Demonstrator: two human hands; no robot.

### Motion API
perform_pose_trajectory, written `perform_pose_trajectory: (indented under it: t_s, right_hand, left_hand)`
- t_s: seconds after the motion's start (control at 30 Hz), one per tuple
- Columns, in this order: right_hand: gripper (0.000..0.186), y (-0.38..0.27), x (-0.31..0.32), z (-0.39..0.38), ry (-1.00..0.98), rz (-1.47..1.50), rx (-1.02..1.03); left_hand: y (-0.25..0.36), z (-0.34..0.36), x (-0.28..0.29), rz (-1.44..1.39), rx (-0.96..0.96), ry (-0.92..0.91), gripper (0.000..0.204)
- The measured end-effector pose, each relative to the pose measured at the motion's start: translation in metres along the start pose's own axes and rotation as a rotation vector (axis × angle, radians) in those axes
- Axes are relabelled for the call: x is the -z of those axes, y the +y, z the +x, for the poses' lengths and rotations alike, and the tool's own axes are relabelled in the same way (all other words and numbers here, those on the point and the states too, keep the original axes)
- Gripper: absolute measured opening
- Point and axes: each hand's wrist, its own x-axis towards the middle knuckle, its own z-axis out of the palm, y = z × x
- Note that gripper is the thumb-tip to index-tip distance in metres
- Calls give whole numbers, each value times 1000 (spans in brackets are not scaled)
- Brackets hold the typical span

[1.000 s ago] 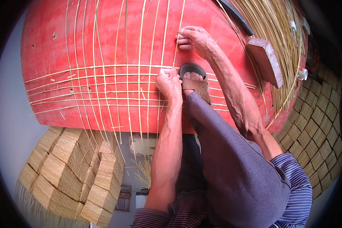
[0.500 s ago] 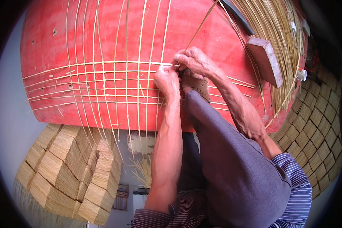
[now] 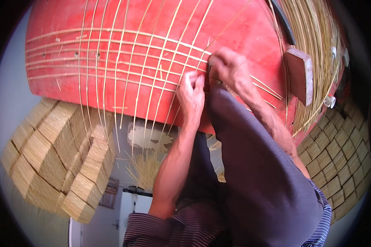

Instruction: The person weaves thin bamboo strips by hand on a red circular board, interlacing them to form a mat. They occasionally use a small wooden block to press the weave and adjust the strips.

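A grid of thin bamboo strips (image 3: 141, 75) lies crossed on a red board (image 3: 62, 18). At the grid's right side, my left hand (image 3: 191, 91) has curled fingers, with its thumb pressed in where the rightmost crossing strip (image 3: 202, 59) runs down. My right hand (image 3: 230, 66) is just to the right, over the ends of the lengthwise strips. Motion blurs its fingers, so its grip does not show. My shod foot rests on the board between the hands, largely hidden by my right hand and my raised knee (image 3: 224, 96).
A brick-like block (image 3: 299, 76) and a dark curved bar (image 3: 283, 22) lie beside a large bundle of loose strips (image 3: 311, 53) at the right. Stacked woven bundles (image 3: 49, 144) stand below left, and more (image 3: 338, 156) below right. A white cup (image 3: 329, 101) sits near the bundle.
The view has shifted, and the grid appears higher. Both hands have come down from the topmost lengthwise strip toward the lower ones. The strip my hands were at now slants across the grid's right end.
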Motion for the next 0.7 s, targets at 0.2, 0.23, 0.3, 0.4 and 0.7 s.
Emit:
perform_pose_trajectory:
  t_s: [0.2, 0.23, 0.3, 0.4, 0.7]
  right_hand:
    - [16, 6, -44, -36, -663, -649, 554]
    - [17, 7, -51, -36, -729, -707, 537]
    - [18, 6, -55, -35, -704, -794, 503]
    - [25, 20, -65, -34, -664, -822, 496]
    - [24, 16, -91, -34, -619, -867, 414]
  left_hand:
    - [-80, -106, 80, 307, 143, 112, 21]
    - [-85, -114, 90, 303, 132, 137, 20]
    - [-95, -128, 100, 484, 86, 148, 20]
    - [-98, -137, 104, 561, 78, 121, 30]
    - [-114, -132, 88, 595, 90, 184, 41]
